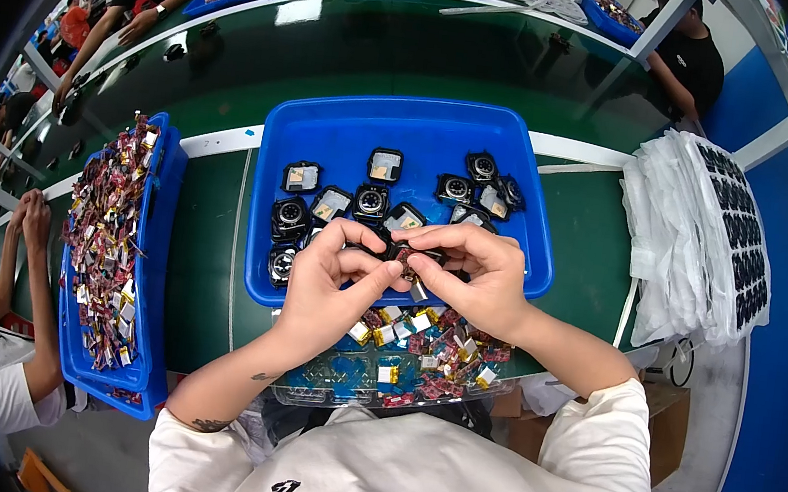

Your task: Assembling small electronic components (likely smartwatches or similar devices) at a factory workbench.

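Note:
Above the front edge of a blue tray (267, 164), my two hands meet over a small dark smartwatch case (427, 255). My left hand (328, 273) pinches its left side between thumb and fingers. With my right hand (483, 276) closed on the other side, the thumb presses at a reddish circuit board (404, 257). A small silvery piece (418, 291) hangs just below the thumbs; fingers partly cover how these parts join. Several black watch cases lie in the tray, some showing a round sensor back (372, 202), others an open inside (386, 164).
Close to my body, a clear plastic tray (326, 374) holds red boards and silver-yellow batteries. Left stands a blue bin (164, 220) heaped with similar parts. White sheets and black-celled trays (697, 232) are stacked right. Co-workers sit across the green belt (387, 51) and at left.

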Motion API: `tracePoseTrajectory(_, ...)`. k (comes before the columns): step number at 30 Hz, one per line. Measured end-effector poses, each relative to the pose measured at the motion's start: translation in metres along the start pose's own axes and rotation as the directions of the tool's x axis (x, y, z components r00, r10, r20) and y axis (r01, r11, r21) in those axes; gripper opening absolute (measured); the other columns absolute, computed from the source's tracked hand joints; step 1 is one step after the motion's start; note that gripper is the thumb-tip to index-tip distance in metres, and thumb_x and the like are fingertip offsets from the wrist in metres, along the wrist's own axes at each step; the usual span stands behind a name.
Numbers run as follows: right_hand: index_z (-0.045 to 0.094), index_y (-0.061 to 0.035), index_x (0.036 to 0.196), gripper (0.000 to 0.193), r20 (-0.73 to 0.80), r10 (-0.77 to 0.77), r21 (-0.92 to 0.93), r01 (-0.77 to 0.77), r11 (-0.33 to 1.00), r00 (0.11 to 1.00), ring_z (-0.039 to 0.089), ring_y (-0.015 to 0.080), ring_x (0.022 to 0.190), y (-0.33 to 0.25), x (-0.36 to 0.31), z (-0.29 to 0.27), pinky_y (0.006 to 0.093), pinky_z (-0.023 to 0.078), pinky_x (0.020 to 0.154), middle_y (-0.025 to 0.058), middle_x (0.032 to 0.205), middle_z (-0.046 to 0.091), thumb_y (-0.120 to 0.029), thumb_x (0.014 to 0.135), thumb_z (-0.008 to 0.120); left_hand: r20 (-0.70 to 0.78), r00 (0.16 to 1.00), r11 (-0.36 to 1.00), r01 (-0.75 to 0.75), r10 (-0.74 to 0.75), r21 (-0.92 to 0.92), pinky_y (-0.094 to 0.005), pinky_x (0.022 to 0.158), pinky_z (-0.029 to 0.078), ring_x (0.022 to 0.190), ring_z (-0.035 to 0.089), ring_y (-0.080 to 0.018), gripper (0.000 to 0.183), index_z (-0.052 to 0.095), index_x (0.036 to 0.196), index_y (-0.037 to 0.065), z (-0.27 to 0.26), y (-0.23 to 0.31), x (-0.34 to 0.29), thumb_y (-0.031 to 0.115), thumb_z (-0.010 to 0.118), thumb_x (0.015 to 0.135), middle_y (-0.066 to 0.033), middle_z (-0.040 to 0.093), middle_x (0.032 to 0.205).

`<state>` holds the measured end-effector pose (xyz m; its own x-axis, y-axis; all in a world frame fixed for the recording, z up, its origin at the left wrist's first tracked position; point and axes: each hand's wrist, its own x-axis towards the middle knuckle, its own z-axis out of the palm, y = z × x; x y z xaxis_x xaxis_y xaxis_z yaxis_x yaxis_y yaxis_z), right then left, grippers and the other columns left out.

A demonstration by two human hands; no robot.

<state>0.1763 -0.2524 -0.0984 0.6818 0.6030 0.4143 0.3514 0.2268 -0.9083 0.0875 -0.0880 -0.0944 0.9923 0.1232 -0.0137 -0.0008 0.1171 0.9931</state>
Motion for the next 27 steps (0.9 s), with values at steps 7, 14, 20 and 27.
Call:
tracePoseTrajectory(7, 0.066, 0.0015, 0.097, 0.014, 0.0, 0.02, 0.026, -0.02, 0.999, 1.0, 0.068, 0.0155, 0.087, -0.001, 0.0, 0.001, 0.024, 0.058, 0.071, 0.0126, 0.103, 0.069, 0.001, 0.083, 0.065, -0.036, 0.991, 0.99, -0.127, 0.13, 0.056, -0.0173, 0.059, 0.046, 0.066, 0.061, -0.0047, 0.018, 0.059, 0.099, -0.004, 0.001, -0.01, 0.002, 0.008, 0.066, 0.087, -0.006, 0.067, 0.076)
tracePoseTrajectory(14, 0.047, 0.0011, 0.122, 0.039, -0.064, 0.083, 0.057, -0.079, 0.995, 0.995, 0.063, 0.0147, 0.097, -0.003, -0.004, 0.001, 0.0244, 0.054, 0.072, 0.0116, 0.122, 0.056, 0.0, 0.086, 0.061, -0.105, 0.893, 0.729, -0.284, 0.437, 0.622, -0.024, 0.047, 0.036, 0.049, 0.044, -0.0059, 0.015, 0.069, 0.081, 0.0, -0.015, 0.034, 0.032, 0.014, 0.073, 0.077, -0.0047, 0.061, 0.065)
tracePoseTrajectory(20, 0.061, -0.0002, 0.102, 0.019, 0.016, 0.027, -0.035, -0.027, 0.999, 0.999, 0.064, 0.0133, 0.088, 0.007, 0.001, 0.005, 0.0237, 0.054, 0.071, 0.0108, 0.107, 0.062, -0.001, 0.083, 0.063, -0.405, 0.793, 0.649, 0.016, 0.455, 0.76, -0.0277, 0.068, 0.049, 0.075, 0.065, -0.0158, 0.028, 0.073, 0.088, 0.003, -0.103, 0.045, 0.14, 0.028, 0.074, 0.076, -0.007, 0.07, 0.075)
tracePoseTrajectory(27, 0.065, -0.0044, 0.078, 0.011, 0.48, -0.181, -0.297, 0.353, 0.887, 0.859, 0.06, 0.0278, 0.092, 0.009, 0.003, -0.001, 0.0367, 0.049, 0.079, 0.0101, 0.1, 0.066, -0.005, 0.068, 0.07, -0.526, 0.806, 0.382, 0.411, 0.272, 0.828, -0.0365, 0.082, 0.051, 0.09, 0.068, -0.0271, 0.032, 0.075, 0.086, 0.01, -0.164, 0.019, 0.222, 0.037, 0.077, 0.069, -0.0104, 0.071, 0.094)
